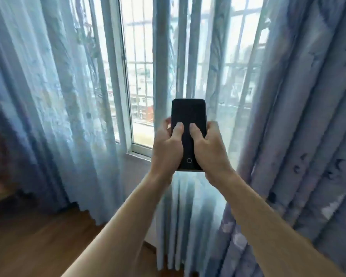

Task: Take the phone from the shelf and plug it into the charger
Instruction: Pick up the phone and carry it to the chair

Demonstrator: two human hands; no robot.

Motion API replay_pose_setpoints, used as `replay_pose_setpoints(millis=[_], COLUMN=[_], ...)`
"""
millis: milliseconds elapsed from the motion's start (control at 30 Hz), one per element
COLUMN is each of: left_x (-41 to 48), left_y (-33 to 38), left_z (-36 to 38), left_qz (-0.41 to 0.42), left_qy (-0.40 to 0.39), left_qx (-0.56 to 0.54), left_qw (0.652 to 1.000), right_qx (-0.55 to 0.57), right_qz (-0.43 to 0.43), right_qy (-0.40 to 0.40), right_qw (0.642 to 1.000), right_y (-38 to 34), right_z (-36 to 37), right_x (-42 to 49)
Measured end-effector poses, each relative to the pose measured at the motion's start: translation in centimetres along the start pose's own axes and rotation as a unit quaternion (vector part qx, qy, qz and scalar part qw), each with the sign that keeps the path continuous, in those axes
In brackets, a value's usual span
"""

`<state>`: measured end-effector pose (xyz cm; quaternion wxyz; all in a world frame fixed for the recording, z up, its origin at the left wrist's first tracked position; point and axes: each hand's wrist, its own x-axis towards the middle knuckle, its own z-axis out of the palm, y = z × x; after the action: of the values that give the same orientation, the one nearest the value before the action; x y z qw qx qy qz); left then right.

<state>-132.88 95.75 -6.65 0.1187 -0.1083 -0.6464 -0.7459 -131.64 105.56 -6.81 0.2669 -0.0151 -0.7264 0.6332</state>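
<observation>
A black phone (188,112) with a dark screen and a round home button is held upright in front of me, in mid-air before the window. My left hand (167,150) grips its left edge, thumb lying on the screen. My right hand (210,150) grips the right edge, its thumb on the screen too. No charger, cable or shelf is in view.
A window (140,76) with outer bars stands straight ahead, above a low sill (136,155). Sheer pale curtains (68,96) hang on the left and middle, thicker blue-grey curtains (308,116) on the right. Wooden floor (38,236) shows at lower left.
</observation>
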Motion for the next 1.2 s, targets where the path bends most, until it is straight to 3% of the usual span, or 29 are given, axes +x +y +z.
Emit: replay_pose_setpoints(millis=[333, 700, 1067, 1200], left_x=[9.4, 22.0, 27.8, 30.0], left_y=[-4.0, -7.6, -10.4, -10.6], left_z=[-13.7, -23.6, -36.8, -43.7], left_qz=[0.011, 0.034, 0.011, 0.028], left_qy=[0.154, 0.266, 0.431, 0.458], left_qx=[0.071, 0.156, 0.197, 0.246], left_qw=[0.985, 0.951, 0.880, 0.854], right_qx=[0.044, 0.130, 0.182, 0.192], right_qz=[-0.007, -0.010, 0.011, 0.013], right_qy=[-0.165, -0.338, -0.481, -0.520], right_qw=[0.985, 0.932, 0.858, 0.832], right_y=[3.9, 7.6, 10.9, 10.5], right_z=[17.9, 33.5, 52.1, 59.8], right_x=[6.1, 16.1, 17.8, 17.4])
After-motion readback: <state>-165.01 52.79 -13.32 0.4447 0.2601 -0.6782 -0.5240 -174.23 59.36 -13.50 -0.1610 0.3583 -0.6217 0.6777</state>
